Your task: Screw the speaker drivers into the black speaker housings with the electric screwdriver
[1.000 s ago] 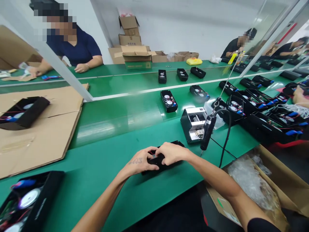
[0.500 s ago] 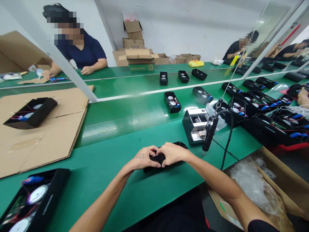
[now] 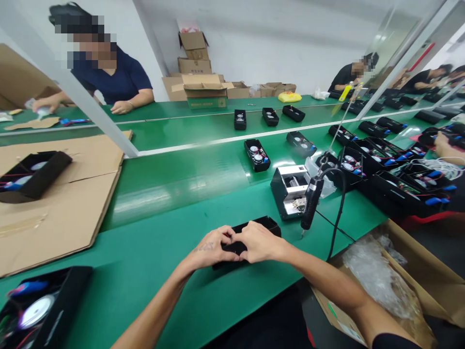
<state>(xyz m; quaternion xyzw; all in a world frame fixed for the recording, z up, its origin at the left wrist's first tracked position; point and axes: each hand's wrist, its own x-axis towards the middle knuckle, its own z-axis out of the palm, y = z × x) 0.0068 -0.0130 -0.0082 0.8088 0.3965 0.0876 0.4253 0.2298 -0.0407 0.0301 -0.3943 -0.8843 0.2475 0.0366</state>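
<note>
On the green bench in front of me lies a black speaker housing, with its open side up. My left hand grips the left part of it, thumb along the near wall and fingers curled over the inside. Close beside it, my right hand grips the middle of the housing, its fingertips almost meeting those of the left. What the fingertips touch inside is hidden by the hands. A black electric screwdriver hangs to the right, and behind it stands a screw feeder with a silver top.
Another speaker housing with round drivers sits at the near left. Flat cardboard holds one more. Several filled housings crowd the right side. A carton with clear plastic bags is at the lower right. Co-workers sit across the bench.
The view has swung slightly to the right. Both hands keep their hold on the housing, with small finger shifts. The co-worker at far left has moved a hand leftward.
</note>
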